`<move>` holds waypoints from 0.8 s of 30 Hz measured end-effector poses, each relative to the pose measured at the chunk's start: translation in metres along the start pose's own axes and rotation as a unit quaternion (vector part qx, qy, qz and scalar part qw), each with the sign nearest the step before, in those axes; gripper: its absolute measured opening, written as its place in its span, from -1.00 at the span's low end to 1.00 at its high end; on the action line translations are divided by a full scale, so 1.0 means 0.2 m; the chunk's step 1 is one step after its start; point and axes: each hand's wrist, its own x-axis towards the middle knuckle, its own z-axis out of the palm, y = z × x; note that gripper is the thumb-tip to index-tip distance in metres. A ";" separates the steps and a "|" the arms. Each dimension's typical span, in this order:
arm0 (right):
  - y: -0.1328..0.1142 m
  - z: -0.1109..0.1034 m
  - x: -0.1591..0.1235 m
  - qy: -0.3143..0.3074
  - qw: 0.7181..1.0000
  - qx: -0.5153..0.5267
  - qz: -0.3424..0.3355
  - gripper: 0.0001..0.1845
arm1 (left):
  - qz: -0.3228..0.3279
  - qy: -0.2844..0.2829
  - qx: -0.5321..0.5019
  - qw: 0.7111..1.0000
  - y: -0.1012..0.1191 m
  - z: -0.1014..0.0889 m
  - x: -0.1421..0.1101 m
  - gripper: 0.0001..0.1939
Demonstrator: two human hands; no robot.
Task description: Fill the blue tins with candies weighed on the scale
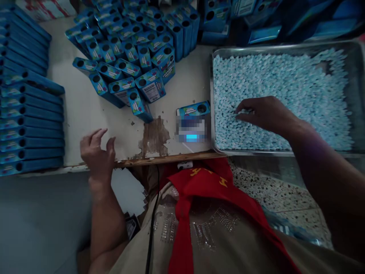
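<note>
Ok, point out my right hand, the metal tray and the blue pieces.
Right hand (pixel 265 111): head view, middle of the hand.
Metal tray (pixel 256 153): head view, near rim.
Blue pieces (pixel 288 83): head view, layer's surface.

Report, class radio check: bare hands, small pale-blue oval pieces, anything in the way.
Left hand: open, near white table's edge. Right hand: fingertips at pale-blue pieces, grip unclear. Pieces: spread across rectangular silver metal tray. Nothing visibly blocking.
</note>
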 end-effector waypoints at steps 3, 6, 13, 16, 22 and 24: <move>0.00 -0.04 -0.03 0.021 0.999 0.033 0.033 -0.77 | 0.031 -0.007 -0.003 0.999 0.03 0.06 -0.01 -0.47; -0.02 -0.06 -0.03 0.016 0.995 0.077 0.062 -0.87 | 0.101 0.022 0.007 0.995 0.09 0.10 -0.01 -0.67; -0.09 -0.08 0.00 -0.072 0.947 0.306 0.062 -0.91 | 0.201 0.054 -0.003 0.978 0.27 0.17 -0.10 -0.84; -0.23 -0.16 -0.01 -0.042 0.961 0.273 -0.011 -0.89 | 0.194 0.036 -0.023 0.980 0.32 0.24 -0.15 -0.82; -0.55 -0.35 0.02 0.008 0.966 0.134 -0.221 -0.83 | 0.148 -0.014 -0.047 0.988 0.32 0.33 -0.19 -0.81; -0.61 -0.37 0.04 0.007 0.966 0.075 -0.248 -0.76 | 0.141 -0.023 -0.044 0.989 0.30 0.33 -0.19 -0.82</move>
